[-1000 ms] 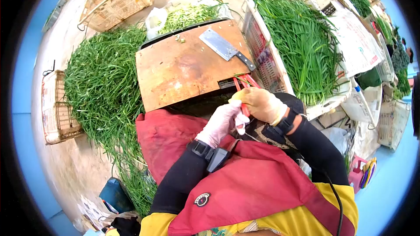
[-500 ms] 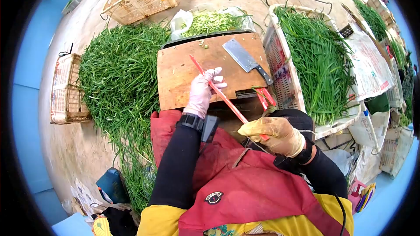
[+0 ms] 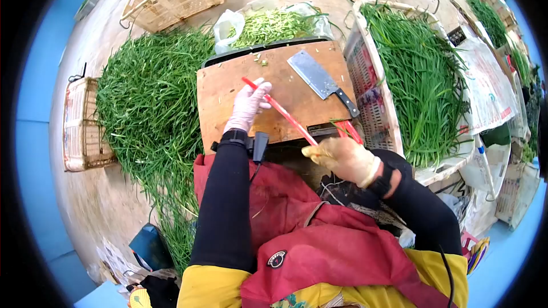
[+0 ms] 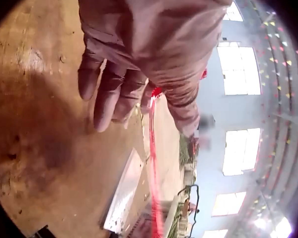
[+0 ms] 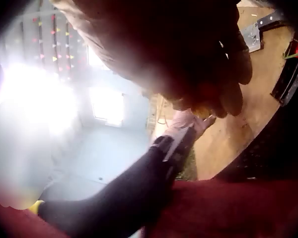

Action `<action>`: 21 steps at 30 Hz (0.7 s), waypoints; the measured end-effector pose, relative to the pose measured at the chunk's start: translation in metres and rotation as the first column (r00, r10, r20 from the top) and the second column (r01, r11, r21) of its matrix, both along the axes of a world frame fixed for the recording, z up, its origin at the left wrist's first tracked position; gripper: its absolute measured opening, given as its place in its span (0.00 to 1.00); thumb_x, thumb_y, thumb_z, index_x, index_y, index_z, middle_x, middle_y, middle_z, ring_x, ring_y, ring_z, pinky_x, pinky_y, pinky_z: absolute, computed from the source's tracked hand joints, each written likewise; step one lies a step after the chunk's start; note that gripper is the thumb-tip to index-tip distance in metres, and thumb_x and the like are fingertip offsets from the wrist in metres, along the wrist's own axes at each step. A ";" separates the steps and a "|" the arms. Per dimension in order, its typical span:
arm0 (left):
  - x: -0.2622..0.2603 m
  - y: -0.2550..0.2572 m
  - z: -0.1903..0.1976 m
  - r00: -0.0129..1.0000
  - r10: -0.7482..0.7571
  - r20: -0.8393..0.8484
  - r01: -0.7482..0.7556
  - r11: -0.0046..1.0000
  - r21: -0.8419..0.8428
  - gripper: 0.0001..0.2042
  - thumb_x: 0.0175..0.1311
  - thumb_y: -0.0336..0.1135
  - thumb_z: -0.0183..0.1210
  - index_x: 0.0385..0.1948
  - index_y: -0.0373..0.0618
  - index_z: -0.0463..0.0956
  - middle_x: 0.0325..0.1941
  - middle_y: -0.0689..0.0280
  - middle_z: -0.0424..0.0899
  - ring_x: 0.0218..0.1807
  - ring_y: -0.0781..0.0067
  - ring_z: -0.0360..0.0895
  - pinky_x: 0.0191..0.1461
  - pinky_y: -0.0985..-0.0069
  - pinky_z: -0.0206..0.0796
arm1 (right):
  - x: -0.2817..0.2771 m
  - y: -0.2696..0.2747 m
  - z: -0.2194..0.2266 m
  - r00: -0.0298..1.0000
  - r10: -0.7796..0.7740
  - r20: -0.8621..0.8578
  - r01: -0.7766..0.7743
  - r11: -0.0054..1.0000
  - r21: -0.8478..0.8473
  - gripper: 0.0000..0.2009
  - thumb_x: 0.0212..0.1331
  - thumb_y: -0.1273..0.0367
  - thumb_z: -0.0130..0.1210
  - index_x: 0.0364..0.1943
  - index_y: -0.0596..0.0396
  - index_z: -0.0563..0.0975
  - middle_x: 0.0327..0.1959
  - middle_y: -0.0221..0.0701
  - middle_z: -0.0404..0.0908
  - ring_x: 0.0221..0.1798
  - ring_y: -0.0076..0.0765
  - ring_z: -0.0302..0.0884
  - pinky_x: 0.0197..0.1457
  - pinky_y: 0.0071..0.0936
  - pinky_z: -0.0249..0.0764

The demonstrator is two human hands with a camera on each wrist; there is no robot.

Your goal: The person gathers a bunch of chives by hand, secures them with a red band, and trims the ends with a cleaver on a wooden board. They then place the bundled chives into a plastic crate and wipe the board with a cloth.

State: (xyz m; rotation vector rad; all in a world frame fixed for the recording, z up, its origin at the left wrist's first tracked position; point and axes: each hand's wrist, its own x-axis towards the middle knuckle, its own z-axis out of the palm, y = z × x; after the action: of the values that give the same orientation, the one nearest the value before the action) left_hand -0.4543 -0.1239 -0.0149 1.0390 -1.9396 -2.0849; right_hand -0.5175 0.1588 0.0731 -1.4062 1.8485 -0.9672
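Note:
A narrow red strip [image 3: 288,117] runs taut on a slant between my two hands, over the front of a wooden cutting board [image 3: 217,102]. My left hand [image 3: 249,105], in a thin whitish glove, pinches its far end between thumb and forefinger, with the other fingers loosely extended in the left wrist view. The near end is gripped by my right hand [image 3: 345,159], in a yellowish glove, just off the board's front edge; its fingertips look dark in the right wrist view. More red strips [image 3: 353,131] stick out of a slot at the board's front right corner.
A cleaver [image 3: 313,74] lies on the board's right side. Chopped green pieces [image 3: 274,27] fill a bag behind it. Long green leaves [image 3: 151,88] are heaped on the left, and a crate [image 3: 374,100] of them stands at the right. Another crate [image 3: 174,0] is farther back.
My hands were together by the slot, then parted with a red strip stretched between them. Since then the right hand has moved forward and the left slightly left.

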 end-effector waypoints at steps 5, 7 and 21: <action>0.012 -0.007 -0.018 0.961 -0.079 0.267 0.096 0.994 -0.053 0.28 0.60 0.42 0.61 0.62 0.41 0.67 0.36 0.71 0.81 0.27 0.85 0.75 0.28 0.85 0.63 | -0.025 -0.048 -0.086 0.971 -0.016 -0.237 0.016 1.000 -0.002 0.11 0.60 0.63 0.51 0.37 0.55 0.79 0.31 0.46 0.81 0.37 0.57 0.79 0.41 0.47 0.75; 0.013 0.006 -0.011 0.985 -0.029 0.173 0.030 1.000 -0.005 0.27 0.60 0.39 0.60 0.62 0.41 0.67 0.35 0.72 0.80 0.27 0.84 0.74 0.28 0.85 0.63 | -0.024 -0.066 -0.132 0.944 0.036 -0.327 -0.019 0.998 0.054 0.10 0.59 0.64 0.51 0.37 0.54 0.79 0.32 0.46 0.81 0.40 0.56 0.79 0.42 0.46 0.76; 0.007 0.022 0.010 0.978 -0.073 0.195 0.090 0.992 -0.083 0.21 0.65 0.38 0.58 0.60 0.50 0.71 0.43 0.73 0.81 0.31 0.85 0.78 0.33 0.86 0.64 | -0.159 0.243 -0.056 0.784 -0.171 -0.597 0.575 0.565 0.592 0.17 0.62 0.59 0.48 0.36 0.59 0.81 0.38 0.46 0.83 0.43 0.50 0.81 0.48 0.40 0.75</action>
State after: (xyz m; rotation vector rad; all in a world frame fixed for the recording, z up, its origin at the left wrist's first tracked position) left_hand -0.4473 -0.1018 -0.0044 1.2001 -2.1799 -1.9796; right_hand -0.6763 0.4014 0.0168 -0.7201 2.5788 0.1099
